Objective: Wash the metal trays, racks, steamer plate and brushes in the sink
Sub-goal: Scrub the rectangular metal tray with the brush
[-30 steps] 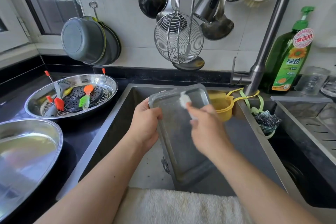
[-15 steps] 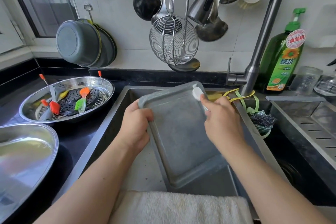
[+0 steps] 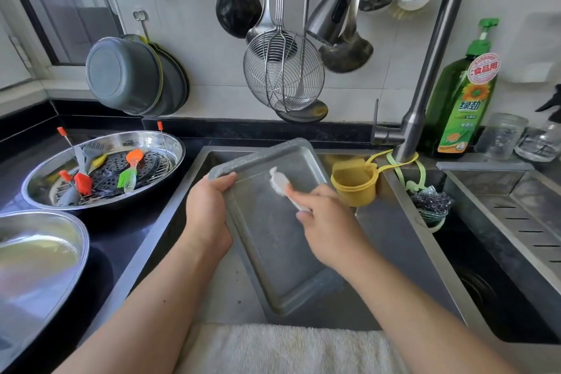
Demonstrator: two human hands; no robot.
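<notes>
1. The left hand (image 3: 209, 215) grips the left rim of the rectangular metal tray (image 3: 273, 240), thumb curled over the edge, holding it tilted above the sink (image 3: 391, 234).
2. The right hand (image 3: 326, 226) pinches a white brush (image 3: 280, 184) by its handle; its head presses on the tray's upper face.
3. Risk: the tray looks wet, so a hard stroke could twist it out of the 1-handed hold and drop it into the basin.
4. Risk: scrubbing near the far rim could knock the yellow cup (image 3: 355, 185) hanging beside it.
5. The steamer plate (image 3: 151, 164) and coloured brushes (image 3: 129, 171) wait in the round pan (image 3: 45, 185) on the counter, unwashed by my reading.
</notes>
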